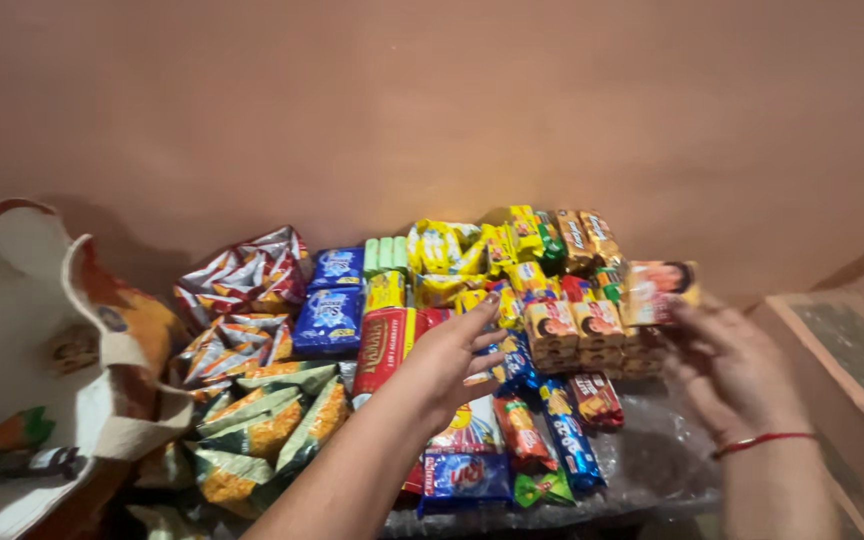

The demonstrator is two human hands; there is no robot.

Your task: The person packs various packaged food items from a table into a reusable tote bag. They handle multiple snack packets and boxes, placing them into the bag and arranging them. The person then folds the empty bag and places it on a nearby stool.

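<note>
my left hand (447,365) lies flat over the middle of the pile, fingers (480,312) spread loose and pointing toward 1 o'clock, closed on nothing; the palm rests on the packets under it, beside a long red packet (384,345) at its 9 o'clock. my right hand (727,375) is blurred, fingers curled up toward 11 o'clock, tips at an orange-and-brown biscuit pack (658,290); pinched or only touched, i cannot tell. red thread (762,441) round that wrist.

packets, by place from the left hand:
- 10 o'clock: two blue square packs (330,318), one behind the other.
- 9 to 10 o'clock: silver-and-red crinkled pouches (242,275).
- 8 o'clock: green-and-orange snack pouches (272,425), overlapping.
- 12 o'clock: pale green bars (386,254), yellow wrappers (442,250).
- 2 o'clock: stacked tan biscuit packs (577,330).
- 5 o'clock: slim blue and red rolls (562,430).

all sit on a clear plastic sheet (652,460). cloth bag (42,350), white with orange print, stands at far 9 o'clock.
</note>
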